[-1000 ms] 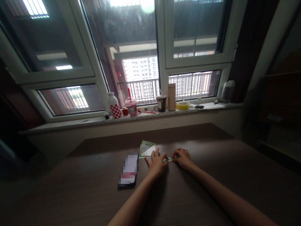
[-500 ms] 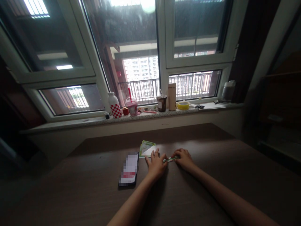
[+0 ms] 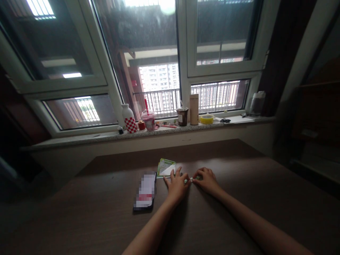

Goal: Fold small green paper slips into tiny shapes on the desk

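on the brown wood-look table (image 3: pixel 106 198), a dark-edged rectangular phone with a pale, pixelated screen (image 3: pixel 145 191) lies left of the lower center. to its right, the bare left hand (image 3: pixel 176 186) pinches one end of a small, thin white-and-green strip (image 3: pixel 191 180), perhaps paper or film, between thumb and forefinger, its other fingers spread. the bare right hand (image 3: pixel 208 180) grips the other end with bent fingertips, so the strip sits between the hands, just right of center and low in the frame. the step in hand seems to be fine two-handed handling of the strip; the next move would call for light, even fingertip pressure at both ends. just beyond the left hand lies a flat green-and-white rectangular packet (image 3: pixel 166 168), near the phone's top end.
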A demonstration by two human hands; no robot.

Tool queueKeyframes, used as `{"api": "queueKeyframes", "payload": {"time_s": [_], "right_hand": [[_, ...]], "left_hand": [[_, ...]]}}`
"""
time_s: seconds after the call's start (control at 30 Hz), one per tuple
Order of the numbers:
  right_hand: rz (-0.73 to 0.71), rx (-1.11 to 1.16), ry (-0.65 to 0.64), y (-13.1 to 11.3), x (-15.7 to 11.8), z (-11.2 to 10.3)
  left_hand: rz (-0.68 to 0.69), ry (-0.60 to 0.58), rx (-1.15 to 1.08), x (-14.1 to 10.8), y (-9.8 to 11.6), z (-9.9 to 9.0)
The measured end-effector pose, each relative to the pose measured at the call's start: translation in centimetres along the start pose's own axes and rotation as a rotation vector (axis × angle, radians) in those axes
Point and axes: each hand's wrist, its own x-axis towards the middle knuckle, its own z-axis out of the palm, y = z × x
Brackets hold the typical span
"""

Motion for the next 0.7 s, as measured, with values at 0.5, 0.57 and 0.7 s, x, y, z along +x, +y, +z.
{"api": "queueKeyframes", "payload": {"time_s": [0.5,0.57,0.7], "right_hand": [[0.029,0.007,-0.033,-0.22,0.45,-0.34],[0.042,0.011,-0.035,-0.16,0.58,-0.35],[0.08,0.013,-0.03,-0.16,0.8,-0.33]], "left_hand": [[-0.009,-0.038,-0.027,0.41,0.36,-0.43],[0.0,-0.05,-0.024,0.42,0.21,-0.57],[-0.001,-0.077,-0.002,0.42,-0.02,-0.87]]}}
